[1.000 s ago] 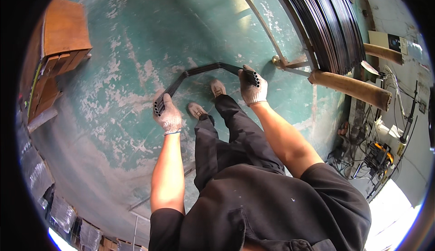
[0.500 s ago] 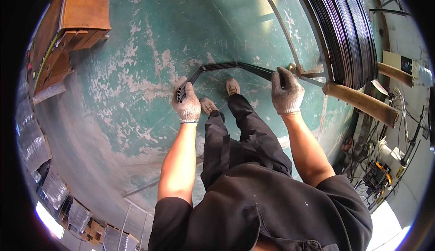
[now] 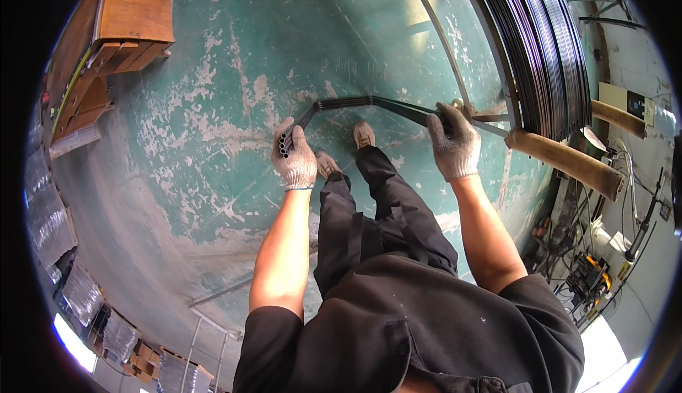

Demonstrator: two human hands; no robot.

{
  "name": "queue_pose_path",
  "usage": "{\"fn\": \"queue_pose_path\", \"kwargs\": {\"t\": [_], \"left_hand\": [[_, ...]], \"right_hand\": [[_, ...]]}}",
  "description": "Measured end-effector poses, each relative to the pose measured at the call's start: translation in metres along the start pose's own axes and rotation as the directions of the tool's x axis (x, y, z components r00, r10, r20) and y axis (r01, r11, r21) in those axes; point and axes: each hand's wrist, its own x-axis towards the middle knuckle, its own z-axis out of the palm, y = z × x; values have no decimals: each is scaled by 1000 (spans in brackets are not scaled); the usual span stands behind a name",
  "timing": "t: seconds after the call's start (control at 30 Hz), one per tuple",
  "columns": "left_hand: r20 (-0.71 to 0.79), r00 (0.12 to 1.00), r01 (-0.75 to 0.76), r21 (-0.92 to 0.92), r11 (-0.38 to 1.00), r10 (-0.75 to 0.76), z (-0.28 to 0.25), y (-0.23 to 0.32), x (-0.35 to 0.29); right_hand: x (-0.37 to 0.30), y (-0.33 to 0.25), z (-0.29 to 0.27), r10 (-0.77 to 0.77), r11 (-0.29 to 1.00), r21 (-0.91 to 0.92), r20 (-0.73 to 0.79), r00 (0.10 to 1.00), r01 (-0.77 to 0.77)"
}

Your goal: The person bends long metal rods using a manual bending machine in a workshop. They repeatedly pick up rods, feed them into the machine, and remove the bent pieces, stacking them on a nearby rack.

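Both my hands wear pale knitted work gloves with grey palms. Between them hangs a bundle of several thin black metal tubes (image 3: 344, 102), bent at two corners into a wide arch over the floor. My left hand (image 3: 294, 155) is closed around the near left end, and the round open tube ends show beside its thumb. At the other end, my right hand (image 3: 455, 142) wraps the tubes with the thumb and fingers; the tube ends there are hidden by the glove.
A rack at the right carries many long black tubes (image 3: 529, 52), with a padded brown bar (image 3: 568, 162) jutting below. Cables and a yellow-black tool (image 3: 593, 279) lie by the right wall. A wooden cabinet (image 3: 135, 9) stands far left; wrapped stacks (image 3: 53, 226) line the left edge.
My right hand has shifted slightly to the right and its fingers have loosened a little at the tubes. The left hand has turned only slightly, still gripping its end.
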Motion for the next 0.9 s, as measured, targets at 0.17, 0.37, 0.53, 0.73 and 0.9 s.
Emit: {"fn": "queue_pose_path", "kwargs": {"t": [0.17, 0.37, 0.53, 0.73, 0.9], "left_hand": [[29, 998, -66, 109, 992, 64, -1, -10, 4], [66, 994, -93, 143, 985, 85, -5, -15, 5], [85, 996, -25, 103, 994, 17, -4, -3, 4], [131, 990, 37, 93, 995, -49, -3, 7, 4], [161, 985, 49, 94, 994, -63, -6, 11, 5]], "right_hand": [[-18, 33, 19, 93, 880, 465, 39, 995, -101], [-14, 39, 37, 205, 952, 213, 79, 976, -218], [-10, 40, 41, 192, 976, 95, 47, 980, -196], [-10, 41, 45, 215, 974, 62, 26, 976, -217], [-10, 44, 48, 174, 983, 60, -3, 985, -173]]}}
